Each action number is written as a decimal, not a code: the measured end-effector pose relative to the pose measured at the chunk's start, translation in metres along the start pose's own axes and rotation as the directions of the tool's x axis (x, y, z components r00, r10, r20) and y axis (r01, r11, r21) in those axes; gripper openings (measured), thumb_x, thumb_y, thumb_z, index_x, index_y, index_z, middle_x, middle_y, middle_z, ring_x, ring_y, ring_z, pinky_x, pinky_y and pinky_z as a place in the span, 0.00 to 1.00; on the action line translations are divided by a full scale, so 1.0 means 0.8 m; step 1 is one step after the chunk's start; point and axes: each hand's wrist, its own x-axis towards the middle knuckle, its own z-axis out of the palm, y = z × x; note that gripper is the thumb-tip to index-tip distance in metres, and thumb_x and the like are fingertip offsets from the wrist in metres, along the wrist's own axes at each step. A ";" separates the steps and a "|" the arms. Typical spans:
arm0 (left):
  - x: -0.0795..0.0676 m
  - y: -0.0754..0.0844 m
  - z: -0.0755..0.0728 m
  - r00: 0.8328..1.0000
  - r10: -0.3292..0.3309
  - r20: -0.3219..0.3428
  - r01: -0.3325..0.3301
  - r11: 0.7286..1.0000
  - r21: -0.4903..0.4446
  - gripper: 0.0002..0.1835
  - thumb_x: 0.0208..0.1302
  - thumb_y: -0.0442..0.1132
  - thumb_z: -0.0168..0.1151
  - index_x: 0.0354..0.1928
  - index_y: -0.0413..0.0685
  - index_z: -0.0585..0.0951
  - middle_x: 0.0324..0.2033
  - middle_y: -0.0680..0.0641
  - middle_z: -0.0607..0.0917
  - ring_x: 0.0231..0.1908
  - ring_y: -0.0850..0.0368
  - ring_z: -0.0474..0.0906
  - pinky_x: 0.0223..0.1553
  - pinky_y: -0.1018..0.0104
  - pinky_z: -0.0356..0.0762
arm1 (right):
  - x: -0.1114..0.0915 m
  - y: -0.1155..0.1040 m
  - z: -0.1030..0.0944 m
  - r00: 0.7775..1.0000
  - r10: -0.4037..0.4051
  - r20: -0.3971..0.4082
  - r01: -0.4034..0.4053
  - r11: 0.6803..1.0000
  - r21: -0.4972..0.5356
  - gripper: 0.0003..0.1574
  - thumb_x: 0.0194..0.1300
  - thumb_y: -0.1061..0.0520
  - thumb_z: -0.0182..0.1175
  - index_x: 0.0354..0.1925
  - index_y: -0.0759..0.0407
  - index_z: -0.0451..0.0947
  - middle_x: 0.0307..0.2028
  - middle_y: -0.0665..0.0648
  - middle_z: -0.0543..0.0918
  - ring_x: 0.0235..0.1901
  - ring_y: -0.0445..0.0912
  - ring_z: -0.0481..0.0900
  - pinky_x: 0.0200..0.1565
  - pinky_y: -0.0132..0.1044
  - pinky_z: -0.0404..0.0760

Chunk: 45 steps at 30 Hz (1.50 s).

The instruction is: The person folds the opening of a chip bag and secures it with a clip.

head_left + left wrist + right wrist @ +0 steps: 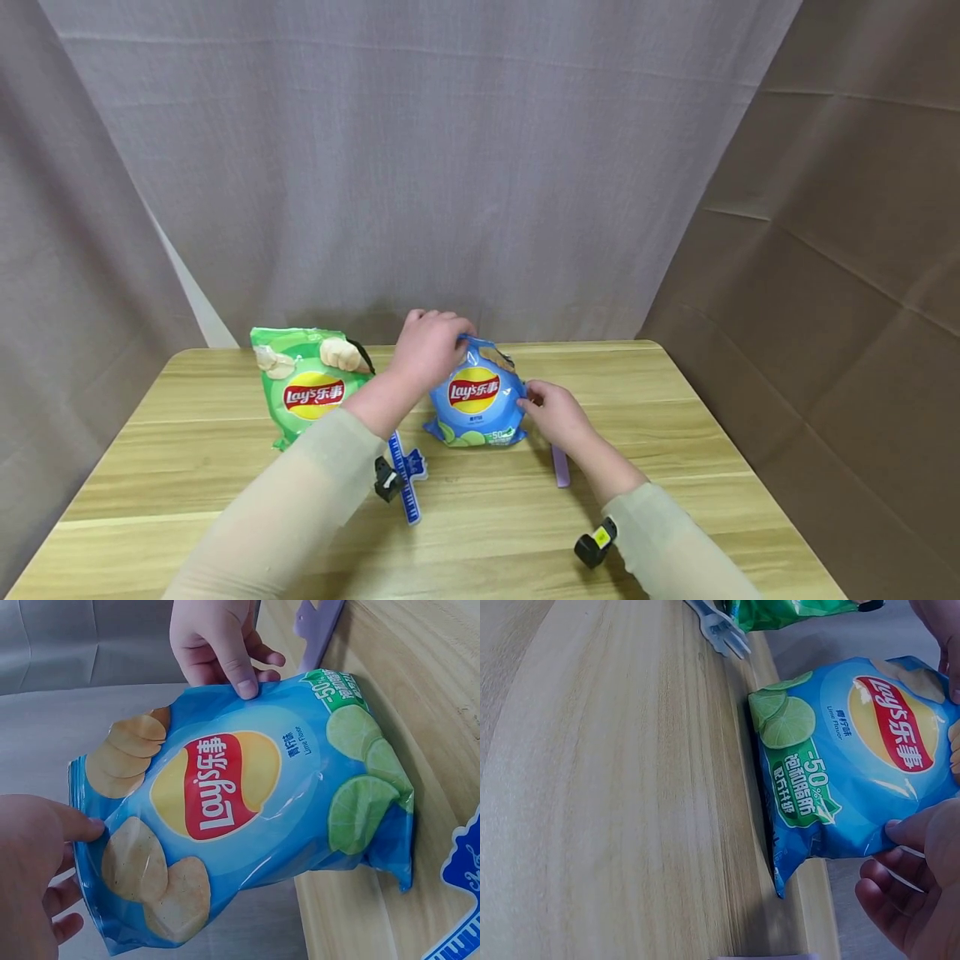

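A blue Lay's lime-flavour chip bag stands upright on the wooden table, its front facing the head camera. At its top, my left hand pinches the edge between thumb and fingers; the left wrist view shows the thumb on the bag's front. My right hand grips the opposite side edge, thumb in front and fingers behind, as the right wrist view shows. The bag's back is hidden.
A green Lay's bag stands to the left, with a black strip at its upper corner. A blue-and-white ruler-like strip lies near my left wrist. Partly hidden beneath my right hand lies a purple strip. Grey curtain hangs behind.
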 end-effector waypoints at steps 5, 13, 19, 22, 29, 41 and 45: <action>0.001 0.000 -0.002 1.000 0.003 0.022 -0.003 1.000 -0.001 0.10 0.70 0.41 0.60 0.48 0.58 0.86 0.46 0.56 0.86 0.50 0.56 0.79 0.61 0.52 0.65 | 0.000 0.000 0.001 1.000 -0.006 0.016 0.006 1.000 0.011 0.06 0.68 0.56 0.62 0.38 0.58 0.82 0.32 0.52 0.82 0.33 0.46 0.75 0.39 0.42 0.77; 0.001 -0.004 -0.001 0.999 0.032 0.043 -0.032 0.999 -0.010 0.13 0.69 0.38 0.57 0.51 0.57 0.85 0.48 0.55 0.86 0.52 0.54 0.79 0.62 0.51 0.64 | 0.000 0.003 0.001 0.998 -0.041 0.038 0.040 0.999 0.025 0.06 0.67 0.59 0.62 0.33 0.60 0.80 0.30 0.54 0.80 0.28 0.44 0.74 0.34 0.39 0.75; -0.001 -0.008 -0.001 0.997 0.063 0.051 -0.061 0.998 -0.027 0.14 0.69 0.37 0.56 0.51 0.58 0.85 0.49 0.55 0.85 0.53 0.54 0.78 0.63 0.49 0.63 | 0.000 0.004 0.003 0.998 -0.045 0.050 0.043 0.998 0.035 0.06 0.69 0.59 0.60 0.34 0.58 0.81 0.33 0.53 0.80 0.29 0.44 0.75 0.35 0.39 0.76; -0.002 -0.010 -0.002 0.996 0.079 0.046 -0.077 0.997 -0.028 0.14 0.69 0.37 0.56 0.50 0.60 0.86 0.48 0.57 0.86 0.53 0.54 0.78 0.63 0.48 0.63 | 0.000 0.005 0.003 0.998 -0.047 0.052 0.045 0.998 0.037 0.06 0.69 0.58 0.60 0.34 0.57 0.81 0.31 0.53 0.80 0.28 0.43 0.74 0.34 0.39 0.75; -0.003 -0.013 -0.003 0.994 0.099 0.041 -0.097 0.995 -0.030 0.16 0.69 0.34 0.55 0.47 0.62 0.87 0.45 0.59 0.87 0.50 0.56 0.79 0.64 0.49 0.61 | -0.001 0.005 0.000 0.997 -0.046 0.065 0.043 0.998 0.046 0.06 0.69 0.59 0.60 0.34 0.58 0.81 0.30 0.54 0.80 0.23 0.43 0.74 0.31 0.39 0.75; -0.003 -0.015 -0.003 0.989 0.141 0.044 -0.141 0.990 -0.008 0.14 0.68 0.35 0.57 0.42 0.64 0.87 0.43 0.60 0.87 0.48 0.57 0.78 0.65 0.47 0.59 | -0.002 0.006 -0.002 0.999 -0.025 0.047 0.024 0.999 0.029 0.12 0.69 0.58 0.60 0.48 0.59 0.84 0.42 0.56 0.85 0.29 0.43 0.76 0.40 0.43 0.78; -0.004 -0.015 -0.003 0.988 0.141 0.057 -0.140 0.990 -0.010 0.14 0.69 0.36 0.56 0.41 0.64 0.87 0.43 0.60 0.88 0.48 0.57 0.77 0.65 0.47 0.58 | -0.002 0.007 -0.002 0.999 -0.023 0.044 0.022 0.999 0.024 0.13 0.69 0.58 0.60 0.50 0.59 0.84 0.45 0.57 0.85 0.32 0.43 0.77 0.43 0.44 0.78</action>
